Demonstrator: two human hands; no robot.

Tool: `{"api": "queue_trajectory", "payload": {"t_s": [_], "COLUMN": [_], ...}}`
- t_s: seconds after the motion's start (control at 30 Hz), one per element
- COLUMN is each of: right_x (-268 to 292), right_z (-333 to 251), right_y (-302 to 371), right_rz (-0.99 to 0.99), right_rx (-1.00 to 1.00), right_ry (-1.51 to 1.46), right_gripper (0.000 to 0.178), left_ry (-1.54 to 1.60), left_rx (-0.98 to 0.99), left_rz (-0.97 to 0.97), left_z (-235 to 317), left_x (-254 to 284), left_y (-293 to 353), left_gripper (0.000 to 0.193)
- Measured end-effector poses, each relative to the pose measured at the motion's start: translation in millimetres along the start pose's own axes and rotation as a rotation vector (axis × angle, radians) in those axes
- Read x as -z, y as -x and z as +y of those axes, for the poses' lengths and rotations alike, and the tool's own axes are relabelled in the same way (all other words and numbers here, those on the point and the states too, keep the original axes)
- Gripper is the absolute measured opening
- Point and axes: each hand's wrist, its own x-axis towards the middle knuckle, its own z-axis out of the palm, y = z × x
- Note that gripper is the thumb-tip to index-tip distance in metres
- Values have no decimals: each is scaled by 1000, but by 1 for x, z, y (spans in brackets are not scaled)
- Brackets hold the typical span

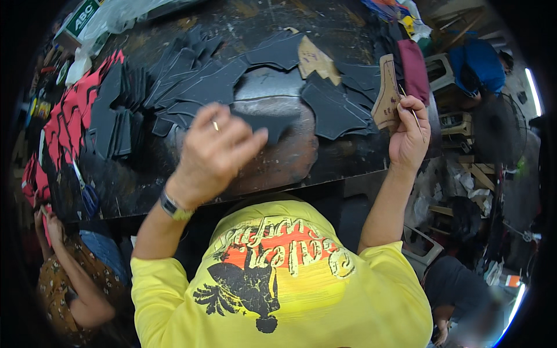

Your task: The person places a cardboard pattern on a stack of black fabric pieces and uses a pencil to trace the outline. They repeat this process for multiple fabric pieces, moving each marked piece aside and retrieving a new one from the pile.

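My left hand [217, 153], with a ring and a wristwatch, is above the near side of the table, its fingers curled and slightly blurred. A blurred dark cut piece [275, 126] juts out from its fingertips. Off to the right, my right hand [411, 133] is raised and closed. It grips a brown cardboard pattern [386, 98] with pen lines on it, along with a thin pen-like stick [416, 119]. Between the hands lie dark cut pieces [333, 110] with pale outlines. Another cardboard pattern [316, 61] rests on the dark pieces farther back.
Stacked dark pieces [119, 110] and red material with black marks [72, 113] cover the dark table's [342, 168] left side. Blue-handled scissors [88, 194] lie at the near left edge. A maroon roll [413, 69] is at the right. Other people sit at lower left and right.
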Motion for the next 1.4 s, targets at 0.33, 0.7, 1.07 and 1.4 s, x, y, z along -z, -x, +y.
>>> {"api": "queue_trajectory", "payload": {"t_s": [0.33, 0.7, 1.07, 1.4], "right_x": [-121, -135, -140, -139], "right_z": [36, 51, 53, 56], "right_y": [64, 78, 76, 74], "right_rz": [-732, -796, -780, -773], "right_rx": [-381, -22, -57, -73], "right_ry": [209, 674, 698, 695], "right_gripper": [13, 13, 13, 15], "left_ry": [299, 306, 277, 246], "left_rx": [671, 660, 708, 742], "left_rz": [116, 72, 74, 40], "left_z": [47, 28, 23, 24], "left_x": [-10, -17, -24, -24], "left_y": [83, 82, 75, 69], "left_gripper": [28, 26, 33, 26]}}
